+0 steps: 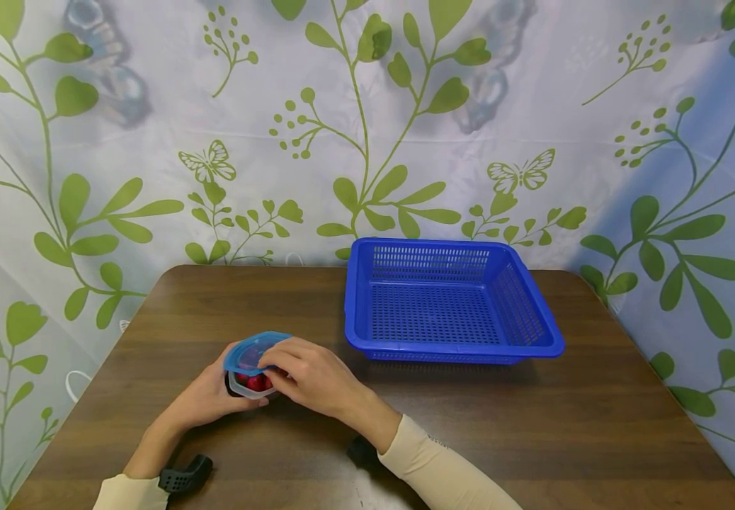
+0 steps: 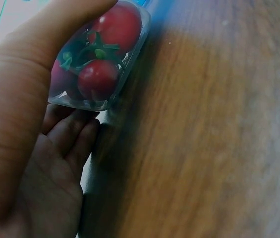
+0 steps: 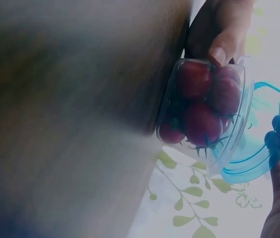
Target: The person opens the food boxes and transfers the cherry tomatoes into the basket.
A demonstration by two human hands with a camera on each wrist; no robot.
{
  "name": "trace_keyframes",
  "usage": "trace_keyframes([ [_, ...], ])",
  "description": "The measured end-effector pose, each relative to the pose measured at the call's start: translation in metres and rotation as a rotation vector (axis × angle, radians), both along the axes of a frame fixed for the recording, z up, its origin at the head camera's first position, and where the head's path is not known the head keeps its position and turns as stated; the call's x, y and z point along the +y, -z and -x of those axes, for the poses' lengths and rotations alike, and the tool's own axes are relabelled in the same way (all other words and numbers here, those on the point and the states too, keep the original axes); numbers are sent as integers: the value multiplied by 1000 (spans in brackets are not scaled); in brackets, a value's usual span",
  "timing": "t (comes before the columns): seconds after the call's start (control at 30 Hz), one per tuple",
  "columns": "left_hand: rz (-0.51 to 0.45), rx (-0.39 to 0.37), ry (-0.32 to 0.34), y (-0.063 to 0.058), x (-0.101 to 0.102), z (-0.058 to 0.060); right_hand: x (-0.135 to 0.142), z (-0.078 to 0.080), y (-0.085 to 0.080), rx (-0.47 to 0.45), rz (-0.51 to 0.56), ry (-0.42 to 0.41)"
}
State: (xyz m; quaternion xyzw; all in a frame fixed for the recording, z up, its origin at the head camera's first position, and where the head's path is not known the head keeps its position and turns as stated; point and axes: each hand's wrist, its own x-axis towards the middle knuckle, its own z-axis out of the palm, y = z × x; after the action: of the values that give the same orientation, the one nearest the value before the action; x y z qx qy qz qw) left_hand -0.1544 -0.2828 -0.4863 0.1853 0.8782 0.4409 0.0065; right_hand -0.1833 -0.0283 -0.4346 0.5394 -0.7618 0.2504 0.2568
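A small clear plastic container (image 1: 254, 392) stands at the left of the table, in the grip of my left hand (image 1: 204, 398). Red tomatoes (image 3: 202, 121) with green stems fill it; they also show through its wall in the left wrist view. My right hand (image 1: 316, 374) pinches the edge of a translucent blue lid (image 3: 246, 173). The lid is tilted up, leaving a gap at the near side through which the tomatoes show in the head view. In the right wrist view, the left thumb (image 3: 222, 52) lies against the container's side.
A blue perforated plastic basket (image 1: 457, 348) stands toward the back of the brown wooden table (image 1: 533, 418), right of my hands. Behind the table hangs a pale cloth (image 1: 246, 127) with green leaves and butterflies. A black strap (image 1: 185, 476) sits on my left wrist.
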Motion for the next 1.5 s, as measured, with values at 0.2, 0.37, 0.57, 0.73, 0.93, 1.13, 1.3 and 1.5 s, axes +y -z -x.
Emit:
trace_keyframes([
  [0.2, 14, -8, -12, 0, 0, 0, 2, 0, -1, -4, 25, 2],
  [0.37, 15, -15, -17, 0, 1, -1, 5, 1, -3, 10, 33, -5],
  [0.57, 32, -23, -31, 0, 1, -1, 10, 4, -6, 19, 56, -7],
  [0.73, 49, -23, -46, 1, 1, -1, 14, 7, -6, 23, 75, -12],
  [0.93, 66, -17, -55, 0, 1, -1, 20, 11, -9, 24, 88, -8],
  [1.13, 82, -20, -64, 1, 2, 0, 26, 14, -11, 18, 83, -36],
  [1.3, 73, -28, -64, 1, 2, 0, 28, 14, -12, 22, 71, -61],
  [1.5, 63, -33, -56, -2, 3, -1, 32, 13, -13, 9, 68, -87],
])
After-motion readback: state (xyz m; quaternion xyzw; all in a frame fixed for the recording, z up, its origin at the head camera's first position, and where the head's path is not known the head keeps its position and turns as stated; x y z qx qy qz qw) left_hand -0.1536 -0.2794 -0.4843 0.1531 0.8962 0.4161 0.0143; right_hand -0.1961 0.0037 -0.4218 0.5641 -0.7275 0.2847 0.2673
